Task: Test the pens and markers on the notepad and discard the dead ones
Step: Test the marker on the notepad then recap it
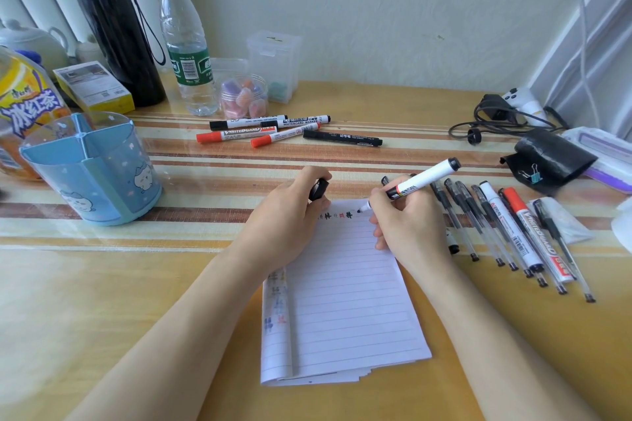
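A lined notepad [345, 304] lies in front of me with several small marks along its top line. My right hand [407, 219] grips a white whiteboard marker [420, 179], its black tip touching the paper near the top right. My left hand [290, 208] rests on the pad's top left corner and holds the marker's black cap [318, 189]. A group of markers [273, 130] lies further back. A row of gel pens and markers [506, 225] lies to the right of the pad.
A blue pen holder [92, 167] stands at the left. Behind it are an iced tea bottle [20, 102], a black flask [116, 27], a water bottle [186, 44] and clear boxes [273, 65]. A black pouch [550, 157] and cable [496, 120] sit at the right.
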